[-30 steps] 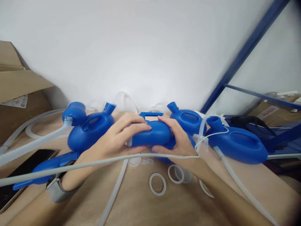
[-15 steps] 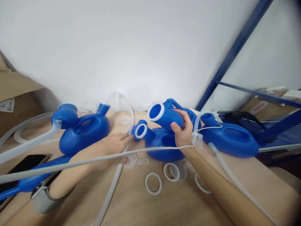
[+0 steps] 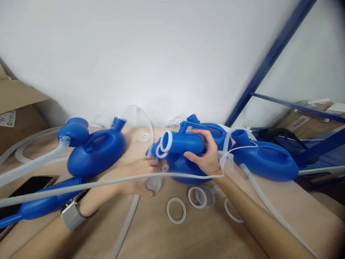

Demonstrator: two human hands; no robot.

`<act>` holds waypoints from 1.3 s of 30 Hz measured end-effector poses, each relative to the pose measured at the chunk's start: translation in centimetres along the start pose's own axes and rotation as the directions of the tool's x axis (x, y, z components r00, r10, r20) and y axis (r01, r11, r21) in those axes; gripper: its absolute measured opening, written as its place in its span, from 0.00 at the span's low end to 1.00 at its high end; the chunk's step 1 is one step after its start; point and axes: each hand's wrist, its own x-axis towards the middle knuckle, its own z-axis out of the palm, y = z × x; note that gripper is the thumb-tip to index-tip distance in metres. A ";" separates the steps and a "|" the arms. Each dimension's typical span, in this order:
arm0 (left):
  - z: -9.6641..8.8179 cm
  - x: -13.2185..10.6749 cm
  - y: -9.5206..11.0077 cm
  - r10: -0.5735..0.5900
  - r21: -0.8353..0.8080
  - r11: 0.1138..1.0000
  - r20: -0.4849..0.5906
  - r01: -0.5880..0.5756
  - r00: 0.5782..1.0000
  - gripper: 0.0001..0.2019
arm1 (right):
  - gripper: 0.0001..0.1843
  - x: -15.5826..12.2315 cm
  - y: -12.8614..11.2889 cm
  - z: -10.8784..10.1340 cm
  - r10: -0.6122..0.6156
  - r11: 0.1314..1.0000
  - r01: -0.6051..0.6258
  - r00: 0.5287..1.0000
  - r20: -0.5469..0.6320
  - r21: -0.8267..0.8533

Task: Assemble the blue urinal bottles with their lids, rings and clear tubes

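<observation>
My right hand (image 3: 206, 153) is wrapped round a blue plastic tube (image 3: 185, 143) with a white ring on its wide mouth, which points left. A thin blue arm sticks up from its top. Behind and below it, a blue jug (image 3: 185, 172) lies partly hidden. My left hand (image 3: 142, 174), blurred, is closed on a translucent cap (image 3: 155, 183) with a small strap loop, low over the table. Close to those fingers is a second white ring (image 3: 161, 153) on a blue neck. A pale cord (image 3: 118, 180) crosses in front of both hands.
White rings (image 3: 176, 210) and a clear disc (image 3: 208, 196) lie in front. Blue jugs stand left (image 3: 99, 154) and right (image 3: 266, 160), with a pale hose (image 3: 129, 219) across the table. At left are a phone (image 3: 35, 183) and a carton (image 3: 21, 111); a blue rack (image 3: 269, 57) rises right.
My right hand has brought the blue tube left and down, turning it more level. My left hand has picked up the translucent cap, which is now tilted and slightly further right.
</observation>
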 end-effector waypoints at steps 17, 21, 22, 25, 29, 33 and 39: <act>-3.6 -1.0 2.2 -0.488 -0.745 0.667 -0.422 0.015 0.764 0.20 | 0.43 -2.2 -3.4 2.2 -0.053 0.999 0.052 0.998 -0.026 -0.014; -3.2 -0.4 3.2 -0.559 -0.904 0.423 -0.317 -0.065 0.766 0.25 | 0.45 -2.0 -3.5 2.4 -0.061 0.998 0.060 0.998 -0.035 -0.029; -3.1 -0.2 3.3 -0.578 -0.937 0.324 -0.303 -0.127 0.758 0.27 | 0.44 -1.8 -3.5 2.3 -0.057 0.998 0.056 0.998 -0.035 -0.034; -3.0 0.2 3.3 -0.591 -0.964 0.110 -0.259 -0.242 0.764 0.31 | 0.44 -1.3 -3.4 1.9 -0.060 0.998 0.060 0.998 -0.006 -0.022; -2.8 -0.2 3.0 -0.553 -0.969 0.144 -0.248 -0.202 0.796 0.38 | 0.44 -0.9 -3.3 1.4 -0.061 0.998 0.061 0.996 0.066 0.007; -2.9 -0.9 2.8 -0.498 -0.944 0.262 -0.311 -0.201 0.810 0.30 | 0.44 -0.8 -3.2 1.2 -0.014 1.000 0.014 0.998 0.067 -0.003; -3.4 -1.3 2.8 -0.399 -0.877 0.455 -0.354 -0.153 0.846 0.18 | 0.43 -0.8 -3.1 1.0 -0.010 1.000 0.011 0.997 0.081 -0.016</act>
